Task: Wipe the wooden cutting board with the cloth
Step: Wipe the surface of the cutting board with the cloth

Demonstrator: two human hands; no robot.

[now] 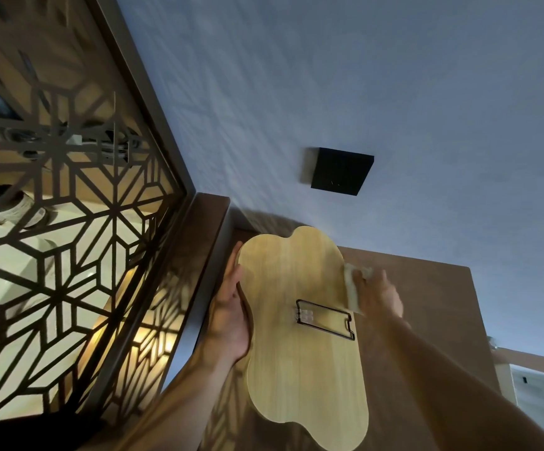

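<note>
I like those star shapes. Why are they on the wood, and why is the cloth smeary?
Head view: warm light behind the lattice screen throws its pattern as shadows onto the wooden counter; the cloth under the right hand looks motion-blurred.
</note>
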